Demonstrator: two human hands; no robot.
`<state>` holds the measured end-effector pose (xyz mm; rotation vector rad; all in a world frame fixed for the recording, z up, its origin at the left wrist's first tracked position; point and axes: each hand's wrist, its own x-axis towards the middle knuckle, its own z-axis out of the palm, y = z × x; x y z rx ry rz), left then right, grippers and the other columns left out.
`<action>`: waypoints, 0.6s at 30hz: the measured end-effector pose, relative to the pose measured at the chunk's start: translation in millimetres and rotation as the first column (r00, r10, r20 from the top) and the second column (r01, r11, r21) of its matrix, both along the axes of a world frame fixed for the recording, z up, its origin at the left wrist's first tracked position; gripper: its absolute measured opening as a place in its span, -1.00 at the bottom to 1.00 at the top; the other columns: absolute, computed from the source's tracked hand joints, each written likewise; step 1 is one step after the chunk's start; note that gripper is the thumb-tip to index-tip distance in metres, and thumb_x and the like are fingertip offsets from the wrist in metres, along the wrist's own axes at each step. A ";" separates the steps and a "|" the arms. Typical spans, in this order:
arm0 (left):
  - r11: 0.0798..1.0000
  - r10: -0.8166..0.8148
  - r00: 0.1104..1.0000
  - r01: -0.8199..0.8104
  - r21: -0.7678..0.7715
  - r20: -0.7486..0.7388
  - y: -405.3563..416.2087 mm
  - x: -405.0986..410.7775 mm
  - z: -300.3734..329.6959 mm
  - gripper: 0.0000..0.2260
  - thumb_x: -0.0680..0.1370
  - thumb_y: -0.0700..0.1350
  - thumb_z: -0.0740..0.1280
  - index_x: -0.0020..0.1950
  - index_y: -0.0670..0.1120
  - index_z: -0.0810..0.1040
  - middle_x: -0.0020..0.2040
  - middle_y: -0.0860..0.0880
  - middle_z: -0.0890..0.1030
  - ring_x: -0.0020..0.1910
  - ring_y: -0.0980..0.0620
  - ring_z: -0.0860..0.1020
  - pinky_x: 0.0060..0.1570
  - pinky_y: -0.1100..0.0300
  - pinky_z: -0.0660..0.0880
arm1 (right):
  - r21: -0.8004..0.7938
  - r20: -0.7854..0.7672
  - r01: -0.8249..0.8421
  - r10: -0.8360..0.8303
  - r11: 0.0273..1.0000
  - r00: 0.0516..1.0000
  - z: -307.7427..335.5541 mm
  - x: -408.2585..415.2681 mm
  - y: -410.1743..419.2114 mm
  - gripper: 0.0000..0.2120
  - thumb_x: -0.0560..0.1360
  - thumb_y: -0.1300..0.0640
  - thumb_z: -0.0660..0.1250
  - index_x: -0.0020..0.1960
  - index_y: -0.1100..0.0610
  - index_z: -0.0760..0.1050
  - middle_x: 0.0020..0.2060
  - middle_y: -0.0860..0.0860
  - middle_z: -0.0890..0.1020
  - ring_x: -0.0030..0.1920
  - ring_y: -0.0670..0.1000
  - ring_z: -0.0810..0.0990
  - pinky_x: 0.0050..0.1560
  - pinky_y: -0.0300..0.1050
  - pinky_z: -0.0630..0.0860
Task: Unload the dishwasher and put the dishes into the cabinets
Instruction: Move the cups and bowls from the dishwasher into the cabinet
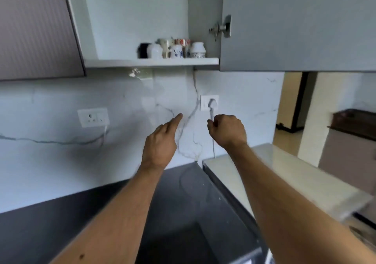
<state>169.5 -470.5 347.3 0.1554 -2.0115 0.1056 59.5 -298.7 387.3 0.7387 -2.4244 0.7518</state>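
Mugs stand in a tight cluster on the bottom shelf of an open wall cabinet, toward its right side. One is dark, several are white, one white one has a blue pattern, and another carries red marks; the blur hides finer detail. The cabinet door is swung open to the right, its metal hinge visible on the inner face.

Seen from the head camera, both bare forearms reach up in front of a white marble-look backsplash, well below the shelf. The left hand has its index finger stretched out and pointing up toward the wall, the other fingers curled in; it holds nothing. The right hand is closed into a loose fist, fingers together, and nothing can be seen inside it.

A wall socket with a white plug and a cord hanging down sits just behind the right hand. A switch plate is further left. Below lies a dark countertop, and to the right a pale ledge.
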 end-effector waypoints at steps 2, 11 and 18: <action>0.999 -0.036 0.999 0.035 0.037 0.024 21.7 13.9 -34.0 -0.32 0.31 -0.52 0.31 0.40 -0.13 0.48 0.24 -0.20 0.60 0.05 -0.21 0.64 -0.13 -0.07 0.65 | 0.030 0.070 0.040 -0.042 0.999 0.997 -29.8 21.0 25.1 -0.64 0.58 -0.03 0.19 -0.33 0.13 0.39 -0.39 0.07 0.50 -0.30 0.19 0.47 -0.32 -0.11 0.32; 0.960 -0.275 0.929 0.251 0.125 0.246 111.4 69.8 -149.5 -0.73 0.53 -0.13 0.37 0.23 -0.12 0.61 -0.45 0.00 0.58 -0.50 -0.02 0.53 -0.41 0.08 0.55 | 0.100 0.179 0.158 -0.174 0.982 0.968 -125.3 96.0 125.4 -0.65 0.56 -0.12 0.20 -0.23 0.12 0.51 -0.23 0.15 0.66 -0.20 0.24 0.62 -0.21 -0.05 0.52; 0.872 -0.416 0.766 0.184 0.453 0.490 185.0 81.0 -223.0 -0.22 0.40 -0.49 0.24 0.56 0.00 0.22 0.52 -0.01 0.31 0.44 0.01 0.38 0.39 0.17 0.33 | 0.186 0.264 0.272 -0.315 0.944 0.912 -178.0 116.9 213.5 -0.65 0.58 -0.09 0.19 -0.12 0.15 0.58 -0.18 0.15 0.68 -0.16 0.24 0.64 -0.17 -0.04 0.53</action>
